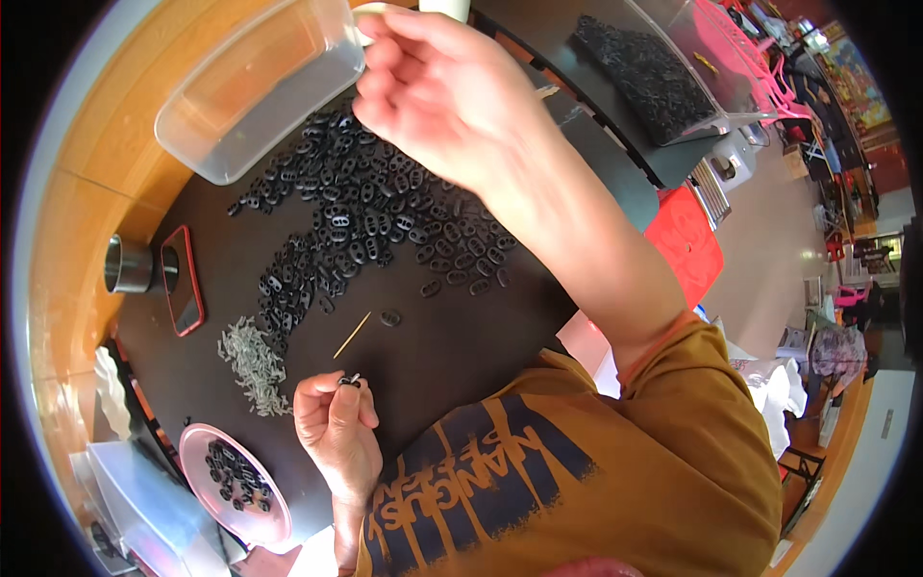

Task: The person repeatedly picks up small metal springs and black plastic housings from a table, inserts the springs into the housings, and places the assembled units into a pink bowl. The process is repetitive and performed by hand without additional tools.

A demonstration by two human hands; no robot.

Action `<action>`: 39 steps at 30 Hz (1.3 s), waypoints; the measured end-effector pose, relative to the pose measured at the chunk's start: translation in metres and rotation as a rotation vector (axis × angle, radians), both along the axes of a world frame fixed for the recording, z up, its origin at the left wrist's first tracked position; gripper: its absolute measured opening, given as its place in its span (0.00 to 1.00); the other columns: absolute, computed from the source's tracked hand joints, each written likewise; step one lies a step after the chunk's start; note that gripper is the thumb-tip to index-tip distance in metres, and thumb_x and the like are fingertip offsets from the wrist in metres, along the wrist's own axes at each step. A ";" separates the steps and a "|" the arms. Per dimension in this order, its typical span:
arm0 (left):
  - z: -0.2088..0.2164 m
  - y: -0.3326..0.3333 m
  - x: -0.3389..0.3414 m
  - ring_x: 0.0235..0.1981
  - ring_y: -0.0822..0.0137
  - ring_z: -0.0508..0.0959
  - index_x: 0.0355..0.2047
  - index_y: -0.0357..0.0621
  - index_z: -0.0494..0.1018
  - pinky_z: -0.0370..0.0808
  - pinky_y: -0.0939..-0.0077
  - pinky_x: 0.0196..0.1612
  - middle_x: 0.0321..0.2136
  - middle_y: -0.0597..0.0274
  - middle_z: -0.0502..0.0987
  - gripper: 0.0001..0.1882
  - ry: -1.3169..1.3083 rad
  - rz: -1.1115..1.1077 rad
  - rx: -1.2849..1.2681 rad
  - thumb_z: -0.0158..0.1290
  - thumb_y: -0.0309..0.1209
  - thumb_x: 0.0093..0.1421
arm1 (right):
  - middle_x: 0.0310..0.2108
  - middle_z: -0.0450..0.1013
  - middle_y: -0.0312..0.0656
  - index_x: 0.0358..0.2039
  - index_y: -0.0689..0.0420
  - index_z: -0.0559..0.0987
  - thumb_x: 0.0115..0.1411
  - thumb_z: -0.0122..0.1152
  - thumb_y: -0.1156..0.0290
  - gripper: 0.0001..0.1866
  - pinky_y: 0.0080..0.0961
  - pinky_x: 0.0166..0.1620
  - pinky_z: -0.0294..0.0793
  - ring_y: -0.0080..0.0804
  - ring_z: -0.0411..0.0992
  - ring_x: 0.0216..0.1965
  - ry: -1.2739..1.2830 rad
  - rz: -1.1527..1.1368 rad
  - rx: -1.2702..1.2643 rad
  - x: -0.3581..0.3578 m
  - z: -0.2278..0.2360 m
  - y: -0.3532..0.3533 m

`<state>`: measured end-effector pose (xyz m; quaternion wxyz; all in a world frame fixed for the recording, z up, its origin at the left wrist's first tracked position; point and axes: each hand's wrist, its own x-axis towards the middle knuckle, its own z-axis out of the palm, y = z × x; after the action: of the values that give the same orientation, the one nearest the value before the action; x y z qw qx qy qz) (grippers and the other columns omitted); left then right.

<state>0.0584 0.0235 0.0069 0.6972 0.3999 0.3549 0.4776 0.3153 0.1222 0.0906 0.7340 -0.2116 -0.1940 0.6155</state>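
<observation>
My left hand (338,428) is closed in a pinch on a small black oval piece (348,381); a tiny pale bit sticks up from it. Beyond it on the dark table lie a wooden toothpick (352,336) and a single black oval piece (389,317). My right hand (433,91) is raised at the top, its fingers curled at a pale, round-edged thing (373,10) partly cut off by the picture's edge. Below that hand spreads a large heap of black oval pieces with holes (346,202). A small pile of clear, greyish slivers (254,370) sits left of my left hand.
A clear plastic bin (207,144) stands at the far left of the table (423,385). Nearby are a red-edged phone (185,281), a metal cup (127,264) and a pink bowl (197,452) with black pieces. Another clear box (707,96) of black pieces stands far right, above a red stool (685,245).
</observation>
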 end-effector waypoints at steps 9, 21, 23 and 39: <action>0.002 0.003 -0.007 0.16 0.79 0.59 0.35 0.39 0.68 0.59 0.83 0.25 0.24 0.62 0.72 0.04 -0.004 0.033 -0.016 0.48 0.24 0.58 | 0.19 0.69 0.36 0.23 0.60 0.74 0.51 0.58 0.69 0.07 0.20 0.25 0.67 0.23 0.66 0.20 -0.251 0.095 -0.201 -0.043 -0.037 -0.018; -0.005 0.001 -0.016 0.16 0.79 0.67 0.36 0.39 0.68 0.66 0.88 0.23 0.26 0.60 0.74 0.06 0.002 0.027 -0.119 0.50 0.21 0.57 | 0.26 0.70 0.40 0.31 0.60 0.75 0.41 0.64 0.81 0.13 0.27 0.30 0.68 0.37 0.69 0.27 -1.909 -0.181 0.217 -0.075 -0.076 -0.097; -0.007 -0.002 -0.022 0.16 0.80 0.67 0.36 0.39 0.68 0.67 0.88 0.26 0.26 0.62 0.74 0.06 0.001 0.018 -0.125 0.50 0.23 0.57 | 0.27 0.70 0.40 0.31 0.60 0.75 0.41 0.64 0.80 0.13 0.28 0.30 0.68 0.37 0.69 0.27 -1.976 -0.144 0.205 -0.080 -0.079 -0.099; 0.000 -0.007 -0.033 0.15 0.79 0.66 0.34 0.38 0.69 0.68 0.87 0.27 0.23 0.63 0.72 0.05 -0.027 0.070 -0.131 0.50 0.23 0.57 | 0.26 0.66 0.41 0.30 0.62 0.74 0.42 0.60 0.81 0.11 0.29 0.32 0.70 0.38 0.68 0.28 -2.157 -0.026 0.264 -0.100 -0.080 -0.089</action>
<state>0.0258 0.0163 0.0066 0.7095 0.3344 0.3894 0.4829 0.2149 0.0333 0.0110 0.2008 -0.5622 -0.7990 0.0720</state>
